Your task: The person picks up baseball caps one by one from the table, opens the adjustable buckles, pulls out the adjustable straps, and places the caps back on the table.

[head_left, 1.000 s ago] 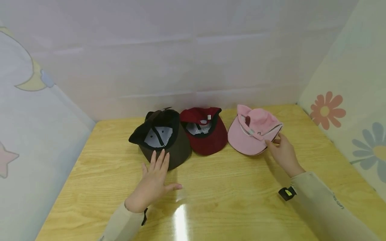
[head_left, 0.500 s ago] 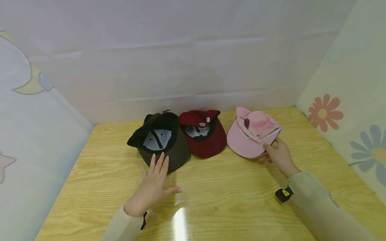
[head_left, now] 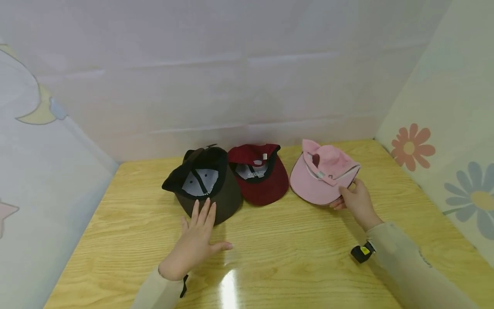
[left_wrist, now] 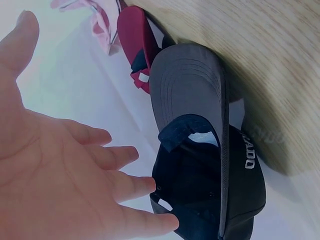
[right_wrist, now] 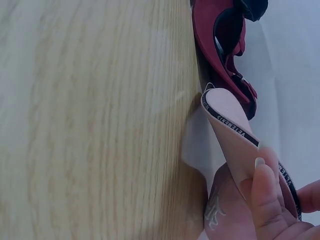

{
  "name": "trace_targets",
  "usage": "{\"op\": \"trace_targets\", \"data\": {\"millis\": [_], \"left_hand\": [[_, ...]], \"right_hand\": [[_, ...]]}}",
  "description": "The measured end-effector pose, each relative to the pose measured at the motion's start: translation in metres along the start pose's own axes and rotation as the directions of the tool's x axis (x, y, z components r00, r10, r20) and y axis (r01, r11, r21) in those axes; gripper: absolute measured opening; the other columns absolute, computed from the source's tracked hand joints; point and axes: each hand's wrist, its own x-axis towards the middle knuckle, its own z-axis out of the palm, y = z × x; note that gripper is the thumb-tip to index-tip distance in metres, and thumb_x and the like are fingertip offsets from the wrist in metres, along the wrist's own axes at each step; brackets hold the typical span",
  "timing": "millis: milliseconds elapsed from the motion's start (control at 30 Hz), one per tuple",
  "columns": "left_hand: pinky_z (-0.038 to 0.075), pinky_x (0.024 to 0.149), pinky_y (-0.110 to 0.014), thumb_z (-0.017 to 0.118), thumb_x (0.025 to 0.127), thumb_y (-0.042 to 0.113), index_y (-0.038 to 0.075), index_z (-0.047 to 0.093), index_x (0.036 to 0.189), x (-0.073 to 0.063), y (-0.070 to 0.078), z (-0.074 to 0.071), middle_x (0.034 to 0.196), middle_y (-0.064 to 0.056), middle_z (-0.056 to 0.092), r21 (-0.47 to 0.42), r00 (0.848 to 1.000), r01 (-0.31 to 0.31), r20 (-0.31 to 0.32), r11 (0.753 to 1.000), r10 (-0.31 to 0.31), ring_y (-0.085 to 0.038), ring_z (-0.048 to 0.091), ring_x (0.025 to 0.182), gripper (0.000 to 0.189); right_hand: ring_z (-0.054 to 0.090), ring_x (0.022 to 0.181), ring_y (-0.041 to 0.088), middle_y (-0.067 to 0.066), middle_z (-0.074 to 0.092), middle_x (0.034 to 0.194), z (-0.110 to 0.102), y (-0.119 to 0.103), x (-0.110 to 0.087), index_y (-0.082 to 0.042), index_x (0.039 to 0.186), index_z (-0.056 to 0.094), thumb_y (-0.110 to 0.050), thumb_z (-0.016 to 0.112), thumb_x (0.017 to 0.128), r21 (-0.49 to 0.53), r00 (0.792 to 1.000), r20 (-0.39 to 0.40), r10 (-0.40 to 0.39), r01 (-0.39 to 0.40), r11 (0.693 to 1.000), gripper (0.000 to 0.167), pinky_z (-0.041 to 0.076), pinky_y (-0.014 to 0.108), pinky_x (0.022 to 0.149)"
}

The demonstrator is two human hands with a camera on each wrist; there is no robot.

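Three caps lie upside down in a row along the back of the table. My left hand (head_left: 193,242) is spread, with straight fingers over the brim of the dark grey-black cap (head_left: 228,195). In the left wrist view, that cap's brim (left_wrist: 187,82) stands beyond the fingers, which overlap the cap's edge. My right hand (head_left: 359,204) pinches the right edge of the pink cap's brim (head_left: 313,186), thumb above and fingers below. The right wrist view shows fingers (right_wrist: 265,185) against the brim, whose black edging carries lettering. Between these two sits the dark red cap (head_left: 266,191).
The wooden table (head_left: 270,257) meets a pale wall covering (head_left: 247,94) just behind the caps. Side panels with a moon (head_left: 42,109) at left and flowers (head_left: 413,148) at right flank it. The red and black caps adjoin; a small gap separates red from pink.
My right hand has slid slightly along the pink cap's brim, its fingers now showing beneath it. The left hand stays over the black cap. The head view has shifted a little.
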Motion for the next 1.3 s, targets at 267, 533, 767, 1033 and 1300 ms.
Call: {"op": "trace_targets", "data": {"millis": [267, 533, 767, 1033, 1300], "left_hand": [[0.013, 0.097, -0.079, 0.075, 0.080, 0.048, -0.005, 0.022, 0.151, -0.001, 0.001, 0.003, 0.158, -0.023, 0.013, 0.008, 1.000, -0.012, -0.012, 1.000, 0.012, -0.047, 0.001, 0.144, 0.103], [0.011, 0.098, -0.078, 0.074, 0.080, 0.048, -0.005, 0.020, 0.151, -0.001, 0.001, 0.003, 0.159, -0.021, 0.011, -0.004, 1.000, -0.007, -0.007, 1.000, 0.007, -0.045, -0.001, 0.144, 0.104], [0.011, 0.099, -0.078, 0.074, 0.080, 0.049, -0.005, 0.021, 0.151, -0.001, 0.001, 0.004, 0.159, -0.021, 0.012, 0.000, 1.000, -0.013, -0.013, 1.000, 0.013, -0.046, 0.000, 0.144, 0.104], [0.011, 0.099, -0.078, 0.074, 0.080, 0.049, -0.006, 0.021, 0.151, -0.002, 0.001, 0.005, 0.159, -0.021, 0.013, -0.006, 0.999, -0.024, -0.028, 1.000, 0.024, -0.046, 0.001, 0.144, 0.104], [0.012, 0.098, -0.078, 0.074, 0.081, 0.048, -0.005, 0.021, 0.151, -0.001, 0.003, 0.004, 0.159, -0.022, 0.014, -0.002, 0.999, -0.036, -0.027, 0.999, 0.036, -0.046, 0.002, 0.144, 0.103]], "right_hand": [[0.065, 0.053, 0.014, 0.009, 0.065, 0.063, -0.003, 0.003, -0.006, 0.017, 0.145, 0.001, -0.005, 0.034, 0.103, 0.015, 1.000, -0.003, -0.028, 0.028, 0.999, 0.058, 0.057, 0.034, 0.057], [0.065, 0.054, 0.014, 0.012, 0.066, 0.066, -0.008, 0.003, -0.014, 0.015, 0.147, 0.002, -0.007, 0.034, 0.103, 0.008, 0.998, -0.016, -0.067, 0.067, 0.998, 0.058, 0.056, 0.031, 0.056], [0.065, 0.054, 0.014, 0.010, 0.065, 0.065, -0.009, -0.002, -0.021, 0.014, 0.146, 0.005, -0.006, 0.034, 0.103, 0.028, 0.994, -0.025, -0.111, 0.111, 0.993, 0.056, 0.055, 0.029, 0.055], [0.064, 0.054, 0.014, 0.012, 0.064, 0.069, -0.006, -0.013, -0.029, 0.014, 0.146, 0.008, -0.004, 0.036, 0.104, 0.015, 0.986, -0.013, -0.165, 0.165, 0.986, 0.054, 0.055, 0.028, 0.055], [0.062, 0.051, 0.013, 0.015, 0.063, 0.068, 0.001, -0.018, -0.035, 0.014, 0.147, 0.011, 0.000, 0.039, 0.102, 0.000, 0.971, -0.013, -0.237, 0.237, 0.971, 0.055, 0.054, 0.027, 0.051]]}}
